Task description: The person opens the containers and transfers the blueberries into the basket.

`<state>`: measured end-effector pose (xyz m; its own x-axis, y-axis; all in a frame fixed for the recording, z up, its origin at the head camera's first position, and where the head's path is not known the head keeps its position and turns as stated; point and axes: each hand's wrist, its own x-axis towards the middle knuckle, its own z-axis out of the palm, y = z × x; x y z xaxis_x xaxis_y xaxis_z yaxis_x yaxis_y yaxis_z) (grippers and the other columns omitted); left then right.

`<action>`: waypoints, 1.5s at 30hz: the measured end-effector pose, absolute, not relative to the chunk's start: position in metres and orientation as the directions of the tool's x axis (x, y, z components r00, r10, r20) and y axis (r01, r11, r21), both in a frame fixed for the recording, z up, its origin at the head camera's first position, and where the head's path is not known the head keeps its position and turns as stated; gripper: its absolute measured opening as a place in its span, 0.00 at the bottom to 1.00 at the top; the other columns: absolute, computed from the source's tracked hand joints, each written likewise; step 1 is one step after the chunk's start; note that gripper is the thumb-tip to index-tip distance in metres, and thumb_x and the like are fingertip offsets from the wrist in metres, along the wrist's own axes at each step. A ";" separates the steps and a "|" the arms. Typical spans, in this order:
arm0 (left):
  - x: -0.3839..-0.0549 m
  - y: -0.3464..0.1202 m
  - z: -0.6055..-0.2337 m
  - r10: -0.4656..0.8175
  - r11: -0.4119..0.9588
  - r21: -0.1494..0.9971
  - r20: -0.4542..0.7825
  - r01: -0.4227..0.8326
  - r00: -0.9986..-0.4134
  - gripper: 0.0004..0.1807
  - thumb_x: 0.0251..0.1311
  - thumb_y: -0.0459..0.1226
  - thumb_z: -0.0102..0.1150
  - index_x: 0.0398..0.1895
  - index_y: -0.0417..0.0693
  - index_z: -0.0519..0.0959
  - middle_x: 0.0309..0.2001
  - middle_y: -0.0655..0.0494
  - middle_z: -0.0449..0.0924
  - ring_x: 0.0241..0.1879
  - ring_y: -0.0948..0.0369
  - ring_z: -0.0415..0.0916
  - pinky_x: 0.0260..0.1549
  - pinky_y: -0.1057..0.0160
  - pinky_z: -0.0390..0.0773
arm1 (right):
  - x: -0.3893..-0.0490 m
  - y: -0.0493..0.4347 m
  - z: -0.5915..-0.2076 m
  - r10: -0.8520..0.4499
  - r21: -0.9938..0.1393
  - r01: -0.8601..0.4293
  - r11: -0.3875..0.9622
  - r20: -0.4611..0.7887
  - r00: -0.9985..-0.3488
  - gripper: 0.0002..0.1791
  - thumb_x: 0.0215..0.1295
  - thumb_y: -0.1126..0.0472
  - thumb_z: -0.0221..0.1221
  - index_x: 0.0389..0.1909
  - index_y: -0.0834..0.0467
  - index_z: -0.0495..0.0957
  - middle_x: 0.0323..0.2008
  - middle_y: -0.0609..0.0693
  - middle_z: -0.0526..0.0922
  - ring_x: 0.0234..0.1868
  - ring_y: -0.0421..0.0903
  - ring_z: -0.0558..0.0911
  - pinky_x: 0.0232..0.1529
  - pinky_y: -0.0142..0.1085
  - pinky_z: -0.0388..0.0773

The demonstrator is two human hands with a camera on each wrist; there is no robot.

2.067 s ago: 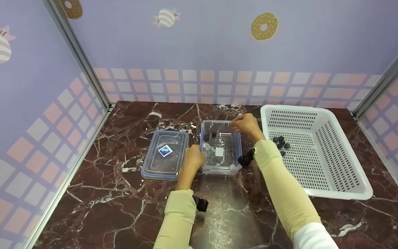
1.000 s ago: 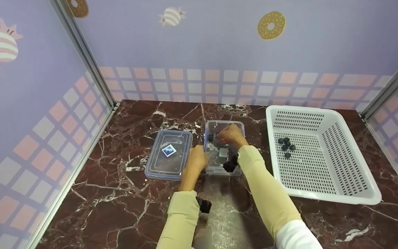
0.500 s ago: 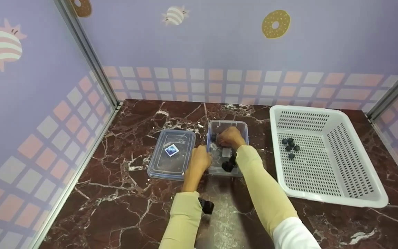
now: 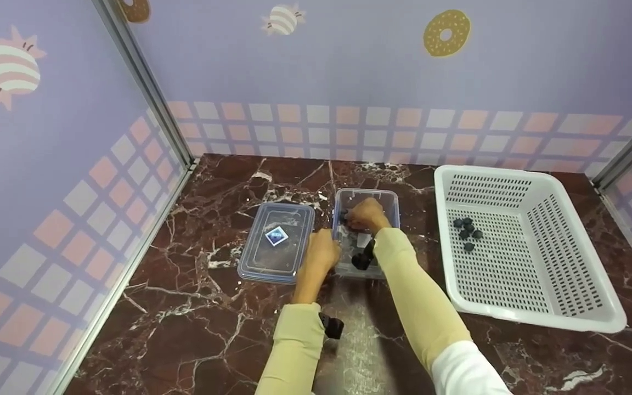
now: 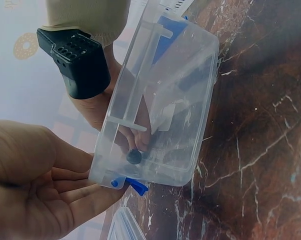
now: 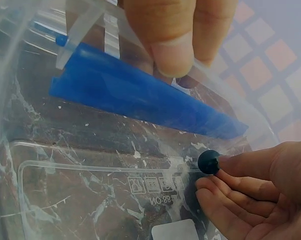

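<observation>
A clear plastic food container point(image 4: 392, 206) with blue side latches stands in the middle of the table. My left hand point(image 4: 324, 250) grips its left rim, the thumb on the edge and the fingers along the outside, as the left wrist view shows. My right hand point(image 4: 368, 214) reaches down inside the container. Thumb and fingers of that hand point(image 6: 255, 185) pinch a dark blueberry point(image 6: 209, 162) low over the container's bottom. The same blueberry point(image 5: 134, 156) shows through the clear wall in the left wrist view. In the head view, my right hand partly hides the container's inside.
A clear lid point(image 4: 277, 258) with a blue edge and a diamond sticker lies left of the container. To the right stands a white perforated basket point(image 4: 535, 219) with several blueberries point(image 4: 467, 230) near its left side. Patterned walls point(image 4: 349, 60) enclose the marble-look table.
From above the container's far right corner, my right hand has moved left and down into it, then stayed there. My left hand keeps its grip. The head view has shifted slightly.
</observation>
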<state>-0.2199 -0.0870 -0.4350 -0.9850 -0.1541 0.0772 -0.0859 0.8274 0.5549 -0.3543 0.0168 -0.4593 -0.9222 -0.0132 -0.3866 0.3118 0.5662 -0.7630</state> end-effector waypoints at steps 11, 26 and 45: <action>-0.218 -0.080 -0.435 -0.146 0.823 0.562 0.077 -0.078 -0.986 0.11 0.56 0.31 0.57 0.40 0.33 0.81 0.42 0.35 0.83 0.48 0.41 0.79 0.48 0.49 0.77 | -0.346 0.022 -0.461 0.022 -0.764 0.293 0.576 -0.344 -0.939 0.05 0.49 0.67 0.66 0.22 0.64 0.79 0.07 0.47 0.76 0.14 0.41 0.81 0.28 0.35 0.83; -0.220 -0.084 -0.435 -0.162 0.831 0.547 0.061 -0.102 -0.985 0.08 0.55 0.31 0.58 0.34 0.35 0.82 0.38 0.36 0.84 0.45 0.42 0.80 0.44 0.49 0.77 | -0.341 0.035 -0.444 -0.039 -0.760 0.183 0.624 -0.264 -0.964 0.14 0.49 0.63 0.69 0.33 0.69 0.84 0.21 0.52 0.83 0.21 0.45 0.81 0.31 0.35 0.82; -0.220 -0.087 -0.436 -0.151 0.819 0.571 0.118 -0.057 -0.982 0.05 0.54 0.29 0.56 0.28 0.34 0.81 0.34 0.36 0.84 0.40 0.40 0.81 0.40 0.47 0.78 | -0.338 0.072 -0.396 -0.186 -0.909 0.228 0.350 -0.306 -0.934 0.15 0.59 0.70 0.61 0.44 0.76 0.78 0.20 0.49 0.84 0.19 0.38 0.82 0.39 0.37 0.83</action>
